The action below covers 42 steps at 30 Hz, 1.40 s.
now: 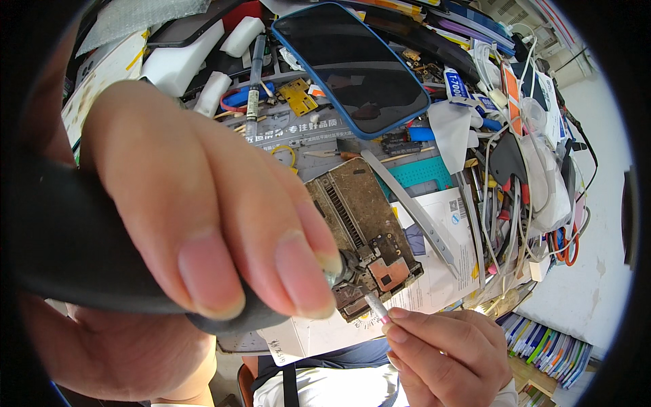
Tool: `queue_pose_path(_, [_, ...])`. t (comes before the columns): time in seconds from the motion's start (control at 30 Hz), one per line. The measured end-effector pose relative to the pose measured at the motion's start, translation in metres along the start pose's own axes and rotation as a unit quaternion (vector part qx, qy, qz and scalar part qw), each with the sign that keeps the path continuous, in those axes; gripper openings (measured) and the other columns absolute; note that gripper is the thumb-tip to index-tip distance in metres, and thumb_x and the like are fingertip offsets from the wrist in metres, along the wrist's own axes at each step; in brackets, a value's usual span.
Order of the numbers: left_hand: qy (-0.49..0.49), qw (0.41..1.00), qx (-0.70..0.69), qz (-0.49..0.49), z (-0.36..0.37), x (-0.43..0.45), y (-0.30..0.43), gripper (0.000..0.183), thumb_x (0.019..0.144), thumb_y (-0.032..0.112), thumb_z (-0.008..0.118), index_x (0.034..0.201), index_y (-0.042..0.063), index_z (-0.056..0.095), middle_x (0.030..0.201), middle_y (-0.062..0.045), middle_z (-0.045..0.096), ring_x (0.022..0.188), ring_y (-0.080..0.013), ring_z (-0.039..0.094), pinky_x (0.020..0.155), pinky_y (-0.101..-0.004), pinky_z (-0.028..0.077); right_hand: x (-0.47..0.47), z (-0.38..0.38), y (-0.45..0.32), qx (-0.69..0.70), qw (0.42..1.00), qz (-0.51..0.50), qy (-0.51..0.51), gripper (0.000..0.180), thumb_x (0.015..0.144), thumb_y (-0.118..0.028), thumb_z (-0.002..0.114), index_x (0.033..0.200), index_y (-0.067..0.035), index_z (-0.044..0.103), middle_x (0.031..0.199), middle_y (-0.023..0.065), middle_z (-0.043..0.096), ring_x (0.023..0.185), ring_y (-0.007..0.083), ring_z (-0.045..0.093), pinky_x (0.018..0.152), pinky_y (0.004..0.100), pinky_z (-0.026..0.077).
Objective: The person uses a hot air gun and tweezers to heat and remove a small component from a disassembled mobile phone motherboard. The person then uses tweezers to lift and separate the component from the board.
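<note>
My left hand (173,188) looms large at the left, close to the camera. Its fingers wrap around the black handle (76,244) of what looks like a hot-air gun. The metal nozzle (349,267) points down at a circuit board (390,249) with copper-coloured patches. A worn metal holder (366,198) carries the board. At the lower right, my right hand (452,351) pinches a slim silver-and-pink tool (375,304) between thumb and fingers. The tool's tip reaches the board beside the nozzle; whether it touches cannot be made out.
Metal tweezers (414,213) lie right of the holder, partly over a white printed box (447,229). A blue-framed phone (356,71) lies further back. Tangled cables and hand tools (508,203) crowd the right side. A syringe (254,86) and white foam blocks (183,56) are at upper left.
</note>
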<state>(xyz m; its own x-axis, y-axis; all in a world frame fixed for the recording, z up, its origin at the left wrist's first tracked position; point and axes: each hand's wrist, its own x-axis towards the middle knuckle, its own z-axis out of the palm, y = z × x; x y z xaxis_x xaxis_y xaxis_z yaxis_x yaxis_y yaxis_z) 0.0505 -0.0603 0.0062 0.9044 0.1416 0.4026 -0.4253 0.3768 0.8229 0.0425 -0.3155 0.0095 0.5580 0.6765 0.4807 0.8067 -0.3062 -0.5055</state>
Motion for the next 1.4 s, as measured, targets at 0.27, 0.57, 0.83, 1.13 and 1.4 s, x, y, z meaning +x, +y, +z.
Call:
queue_pose_path(0.27, [0.005,1.0,0.005,0.002,-0.002,0.002,-0.003,0.04,0.086,0.022,0.061,0.111,-0.003,0.043,0.079,-0.01,0.05,0.065,-0.02,0.054,0.074,-0.0309,0.049,-0.002,0.002,0.0,-0.008,1.0,-0.004,0.01,0.021,0.079,0.002,0.08,0.098,0.008,0.074,0.096,0.0194,0.075,0.074,0.0194,0.072,0.056,0.0219,0.056])
queue_pose_path(0.57, [0.006,1.0,-0.001,-0.009,0.002,-0.004,0.001,0.042,0.086,0.023,0.061,0.112,-0.004,0.043,0.079,-0.009,0.05,0.064,-0.0195,0.053,0.075,-0.0303,0.049,-0.005,0.003,0.001,-0.001,1.0,-0.005,0.012,0.024,0.08,0.002,0.079,0.101,0.009,0.073,0.1,0.0194,0.075,0.077,0.0201,0.072,0.058,0.0224,0.056])
queue_pose_path(0.83, [0.017,1.0,-0.005,-0.009,0.003,-0.006,0.003,0.043,0.086,0.024,0.061,0.113,-0.004,0.043,0.08,-0.009,0.05,0.064,-0.019,0.053,0.076,-0.0297,0.048,0.001,-0.007,0.003,0.042,0.998,0.033,-0.022,0.022,0.083,0.004,0.075,0.104,0.01,0.071,0.105,0.0198,0.073,0.08,0.0226,0.072,0.063,0.026,0.058])
queue_pose_path(1.13, [0.015,1.0,-0.004,-0.017,0.004,-0.009,0.005,0.036,0.087,0.028,0.06,0.106,0.001,0.045,0.081,-0.008,0.049,0.068,-0.0177,0.053,0.08,-0.0269,0.046,0.007,-0.013,0.004,0.077,0.994,0.063,-0.035,0.021,0.083,0.004,0.075,0.103,0.008,0.073,0.104,0.018,0.074,0.081,0.0232,0.072,0.065,0.0265,0.058])
queue_pose_path(1.4, [0.015,0.999,-0.003,-0.029,0.007,-0.006,0.007,0.035,0.087,0.027,0.061,0.105,0.002,0.044,0.081,-0.007,0.049,0.068,-0.0175,0.053,0.08,-0.0267,0.046,0.002,-0.006,0.002,0.016,0.999,0.024,-0.015,0.02,0.081,0.001,0.078,0.1,0.007,0.074,0.1,0.0171,0.075,0.076,0.0211,0.072,0.059,0.0252,0.056])
